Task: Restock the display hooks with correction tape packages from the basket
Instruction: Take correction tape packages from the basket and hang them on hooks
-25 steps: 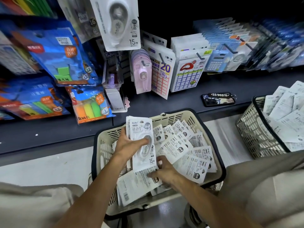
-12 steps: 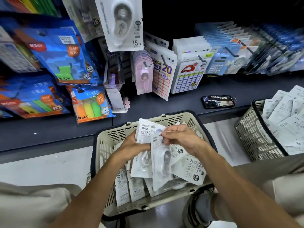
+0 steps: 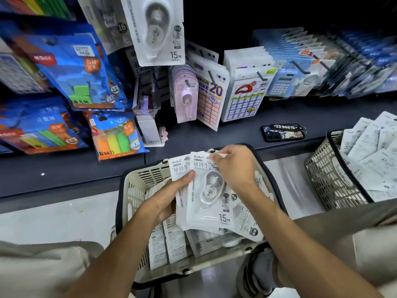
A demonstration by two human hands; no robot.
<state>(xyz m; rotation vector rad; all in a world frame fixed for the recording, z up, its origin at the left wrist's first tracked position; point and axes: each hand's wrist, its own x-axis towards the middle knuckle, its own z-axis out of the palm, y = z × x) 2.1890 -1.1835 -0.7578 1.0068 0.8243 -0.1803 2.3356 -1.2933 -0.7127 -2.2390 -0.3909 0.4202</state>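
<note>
Midway through gathering stock, we hold white carded correction tape packages (image 3: 206, 190) above the beige slatted plastic basket (image 3: 133, 190) at lower centre: left hand (image 3: 169, 196) gripping the stack, right hand (image 3: 234, 168) pinching the front card's top. Next, we judge, comes threading its hole onto a hook.

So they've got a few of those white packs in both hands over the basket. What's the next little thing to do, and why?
Probably lift the front package up toward the hanging 15m package, where matching stock hangs. The right hand already pinches its top edge, the left hand holds the small stack behind it, and both are above the basket, so one pack looks ready to go.
</note>
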